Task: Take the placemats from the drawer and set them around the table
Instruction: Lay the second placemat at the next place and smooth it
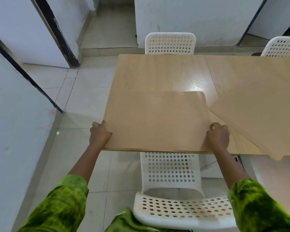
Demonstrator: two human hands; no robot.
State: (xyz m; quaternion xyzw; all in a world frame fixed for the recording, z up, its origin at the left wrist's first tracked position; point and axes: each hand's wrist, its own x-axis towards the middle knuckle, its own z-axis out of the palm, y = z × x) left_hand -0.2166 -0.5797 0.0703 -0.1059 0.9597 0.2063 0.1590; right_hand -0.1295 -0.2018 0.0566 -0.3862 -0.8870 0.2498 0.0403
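From the head view, looking down, a tan, faintly textured placemat (156,119) lies flat on the near left corner of the wooden bench (157,72). Its near edge runs along the bench's front edge and its left edge along the bench's side, which looks like a deliberate squaring-up to the seat. The left hand (100,133) grips the mat's left edge where it meets the side of the bench, with its fingers (99,125) curled round that edge. The right hand (218,137) holds the opposite edge, its fingers (214,126) bent and pinched together on the mat's right rim. Holding both short sides probably lets the person slide or straighten the thin, floppy sheet without buckling it. The mat sits directly above a white perforated chair (170,171) tucked under the bench, so this place setting seems to be nearly settled. Just to the right, touching or slightly overlapping the held mat's corner, a fanned stack of placemats (258,114) rests at an angle with one corner hanging past the front edge. It seems parked there within reach for the remaining seats. Two more white perforated chairs stand at the far side, one opposite (170,43) and one further right (283,46), and no mat lies in front of either yet. Green sleeves (65,203) cover both forearms, and pale tiled floor (84,101) shows to the left.
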